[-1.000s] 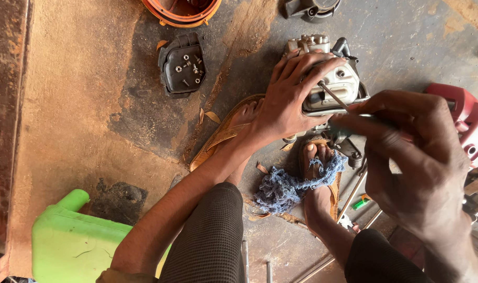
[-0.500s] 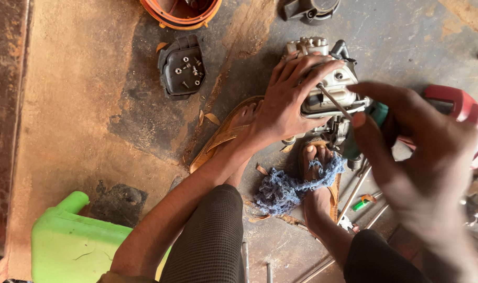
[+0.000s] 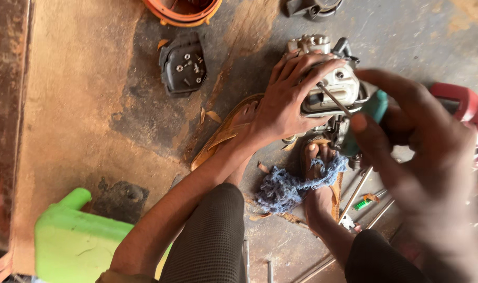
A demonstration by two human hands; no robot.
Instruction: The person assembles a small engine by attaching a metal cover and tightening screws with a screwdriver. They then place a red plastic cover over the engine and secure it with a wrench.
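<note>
A small grey engine block [image 3: 337,84] stands on the dirty concrete floor between my feet. My left hand [image 3: 291,97] lies over its near side, fingers spread on the metal casing. My right hand [image 3: 427,152], close to the camera and blurred, grips a screwdriver by its green handle [image 3: 367,118]. The thin metal shaft [image 3: 333,98] points into the top of the engine beside my left fingers. A blue knitted rag [image 3: 294,183] lies over my foot below the engine.
A black engine cover [image 3: 183,64] lies on the floor to the left. An orange round part [image 3: 182,11] is at the top edge. A green plastic can [image 3: 74,243] sits at bottom left, a red part [image 3: 461,102] at right. Metal rods and tools [image 3: 356,196] lie near my foot.
My right hand has turned and risen toward the camera with the screwdriver, so the green handle now shows. The left hand stays on the engine.
</note>
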